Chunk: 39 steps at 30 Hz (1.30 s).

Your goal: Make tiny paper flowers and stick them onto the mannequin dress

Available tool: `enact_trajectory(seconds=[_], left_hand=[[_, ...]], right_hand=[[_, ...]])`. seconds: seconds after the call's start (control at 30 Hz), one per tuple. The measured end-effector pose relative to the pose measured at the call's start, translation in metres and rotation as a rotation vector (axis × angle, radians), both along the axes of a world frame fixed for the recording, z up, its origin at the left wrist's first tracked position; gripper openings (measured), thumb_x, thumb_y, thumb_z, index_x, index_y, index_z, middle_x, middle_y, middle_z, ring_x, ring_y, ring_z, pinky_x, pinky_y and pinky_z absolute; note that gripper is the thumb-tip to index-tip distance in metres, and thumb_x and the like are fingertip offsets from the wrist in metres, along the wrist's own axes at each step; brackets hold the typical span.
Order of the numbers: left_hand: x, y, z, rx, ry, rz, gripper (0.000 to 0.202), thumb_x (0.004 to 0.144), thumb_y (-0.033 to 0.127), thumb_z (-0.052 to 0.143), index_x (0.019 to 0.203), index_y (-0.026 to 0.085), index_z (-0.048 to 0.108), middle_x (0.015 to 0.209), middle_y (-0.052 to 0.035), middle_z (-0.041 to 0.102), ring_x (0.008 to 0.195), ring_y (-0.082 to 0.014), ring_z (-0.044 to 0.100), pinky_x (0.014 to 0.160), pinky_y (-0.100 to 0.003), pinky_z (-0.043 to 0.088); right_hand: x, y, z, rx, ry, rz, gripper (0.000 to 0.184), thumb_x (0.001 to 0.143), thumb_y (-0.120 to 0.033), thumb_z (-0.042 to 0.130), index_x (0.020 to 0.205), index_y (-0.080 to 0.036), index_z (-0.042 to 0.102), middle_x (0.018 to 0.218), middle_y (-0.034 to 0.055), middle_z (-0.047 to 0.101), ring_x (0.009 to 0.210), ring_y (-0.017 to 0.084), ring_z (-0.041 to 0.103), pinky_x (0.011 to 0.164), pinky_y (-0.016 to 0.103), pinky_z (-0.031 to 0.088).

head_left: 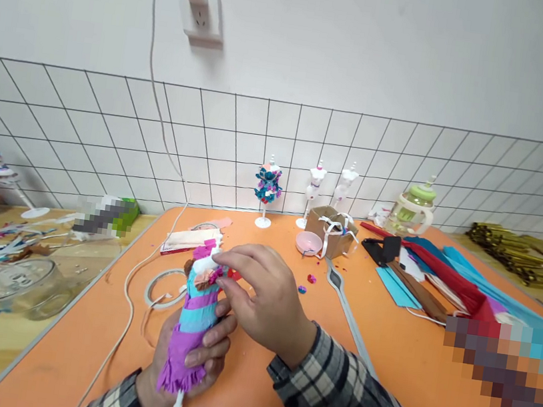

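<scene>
My left hand [215, 350] is closed around a small doll dress form [199, 318], upright and slightly tilted above the table. The form wears a crepe paper dress in purple and light blue bands, with a ruffled purple hem; its white stand rod sticks out below. Paper flowers [205, 280] in peach, brown and magenta sit across its chest. From the right, my right hand [263, 297] reaches over the top of the form. Its thumb and fingertips close in on a magenta paper flower [216, 276] at the chest, partly hiding it.
Behind stand a flower-covered dress form [268, 186] and two white ones [314, 186]. A pink bowl [309, 243], a cardboard box [331, 229] and a tape roll [158, 287] lie around. Crepe paper [463, 274] and a bottle [412, 210] are right; a cable [127, 298] runs left.
</scene>
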State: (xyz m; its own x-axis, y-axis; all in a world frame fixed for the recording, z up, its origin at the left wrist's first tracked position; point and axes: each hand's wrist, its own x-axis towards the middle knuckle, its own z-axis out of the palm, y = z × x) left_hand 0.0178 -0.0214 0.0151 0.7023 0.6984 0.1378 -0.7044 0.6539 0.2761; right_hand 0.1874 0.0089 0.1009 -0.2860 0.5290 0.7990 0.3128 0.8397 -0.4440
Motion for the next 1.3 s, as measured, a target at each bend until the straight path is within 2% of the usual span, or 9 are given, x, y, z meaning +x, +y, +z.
enact_trajectory(seconds=[0.17,0.33,0.5,0.6,0.73,0.83,0.97,1.13,1.3], left_hand=[[-0.005,0.003,-0.012,-0.001,0.045,0.042,0.020,0.099,0.033,0.057,0.082,0.023,0.053,0.061,0.0051,0.053,0.033,-0.0060,0.041,0.051,-0.021,0.055],[-0.005,0.003,-0.012,-0.003,0.048,0.040,0.024,0.098,0.031,0.060,0.078,0.024,0.049,0.058,0.0066,0.051,0.030,-0.0048,0.034,0.044,-0.018,0.049],[0.001,-0.001,0.000,-0.018,-0.069,-0.003,0.026,0.096,0.026,0.060,0.074,0.023,0.048,0.057,0.0056,0.052,0.030,-0.0044,0.037,0.044,-0.015,0.049],[0.002,-0.002,0.004,-0.012,-0.108,-0.023,0.023,0.096,0.024,0.060,0.076,0.022,0.048,0.059,0.0049,0.054,0.033,-0.0039,0.041,0.048,-0.014,0.052],[0.000,0.000,0.008,-0.015,-0.086,0.025,0.022,0.097,0.030,0.063,0.081,0.021,0.051,0.065,0.0043,0.056,0.040,-0.0037,0.049,0.056,-0.015,0.056],[-0.001,0.001,0.013,0.029,-0.021,0.080,0.021,0.096,0.034,0.065,0.086,0.018,0.056,0.068,0.0032,0.058,0.045,-0.0042,0.053,0.061,-0.017,0.059],[-0.001,0.002,0.017,0.083,0.169,0.247,0.021,0.094,0.034,0.069,0.094,0.014,0.065,0.075,-0.0006,0.065,0.054,-0.0076,0.062,0.070,-0.024,0.063],[-0.002,0.001,0.017,0.162,0.339,0.440,0.027,0.090,0.038,0.074,0.096,0.012,0.072,0.077,-0.0044,0.069,0.057,-0.0125,0.065,0.070,-0.030,0.065],[-0.003,0.003,0.019,0.132,0.380,0.492,0.025,0.088,0.035,0.074,0.095,0.012,0.074,0.076,-0.0051,0.068,0.059,-0.0139,0.065,0.070,-0.030,0.065]], right_hand=[[-0.001,0.001,-0.003,-0.038,-0.003,-0.014,0.014,0.100,-0.029,0.064,0.094,-0.026,0.077,0.103,0.0070,0.075,0.099,0.021,0.068,0.090,0.038,0.054],[-0.001,0.000,-0.001,-0.076,0.015,0.073,0.015,0.100,-0.024,0.059,0.091,-0.023,0.071,0.094,0.0058,0.074,0.093,0.020,0.067,0.086,0.034,0.052],[0.000,0.001,0.003,-0.424,0.182,0.173,0.006,0.092,-0.024,0.063,0.086,-0.023,0.065,0.088,0.0012,0.070,0.070,0.014,0.058,0.067,0.029,0.051],[0.003,0.004,0.006,-0.614,0.270,0.231,0.005,0.089,-0.027,0.065,0.087,-0.022,0.064,0.090,0.0017,0.071,0.070,0.013,0.058,0.058,0.026,0.049],[0.011,0.007,0.011,-0.602,0.265,0.199,0.006,0.087,-0.028,0.071,0.087,-0.022,0.068,0.085,0.0011,0.073,0.073,0.014,0.063,0.063,0.027,0.052],[0.020,0.007,0.018,-0.600,0.235,0.183,0.012,0.088,-0.028,0.071,0.099,-0.024,0.073,0.084,0.0004,0.075,0.073,0.015,0.066,0.069,0.030,0.055],[0.029,0.006,0.022,-0.531,-0.032,0.093,0.014,0.091,-0.023,0.065,0.097,-0.025,0.077,0.089,0.0010,0.077,0.077,0.017,0.068,0.069,0.030,0.052],[0.036,0.025,0.006,-0.562,-0.575,-0.310,0.032,0.093,-0.011,0.051,0.099,-0.023,0.081,0.095,0.0049,0.081,0.087,0.021,0.073,0.071,0.031,0.047],[0.041,0.050,-0.015,-0.642,-0.785,-0.353,0.033,0.093,-0.012,0.056,0.112,-0.021,0.081,0.110,0.0123,0.081,0.105,0.029,0.074,0.079,0.035,0.052]])
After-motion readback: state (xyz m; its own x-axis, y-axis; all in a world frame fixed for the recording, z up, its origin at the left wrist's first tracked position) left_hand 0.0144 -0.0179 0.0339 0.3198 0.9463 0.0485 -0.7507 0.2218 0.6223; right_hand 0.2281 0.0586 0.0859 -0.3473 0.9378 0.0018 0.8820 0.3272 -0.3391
